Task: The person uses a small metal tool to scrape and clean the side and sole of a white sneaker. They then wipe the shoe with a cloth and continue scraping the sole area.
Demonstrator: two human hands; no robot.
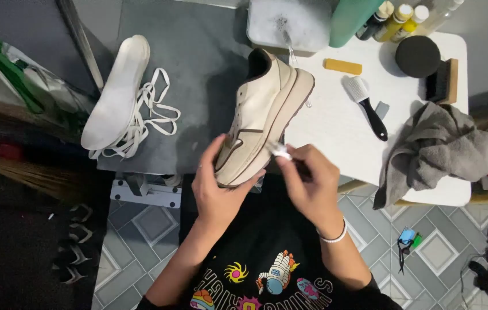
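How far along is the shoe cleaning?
Done: laces and insole are out, lying on the grey mat. In hand: left hand holds the cream shoe at the toe; right hand works a small brush along its side. Left: grey cloth lies unused.

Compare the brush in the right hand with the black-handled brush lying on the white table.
The brush in the right hand is in use, its blurred pale head against the cream sneaker; the black-handled brush lies idle on the white table. The held brush's handle is mostly hidden by fingers; the idle one shows whole, white bristle head and black handle. The held head looks smaller. Both have pale heads. The left hand steadies the sneaker.
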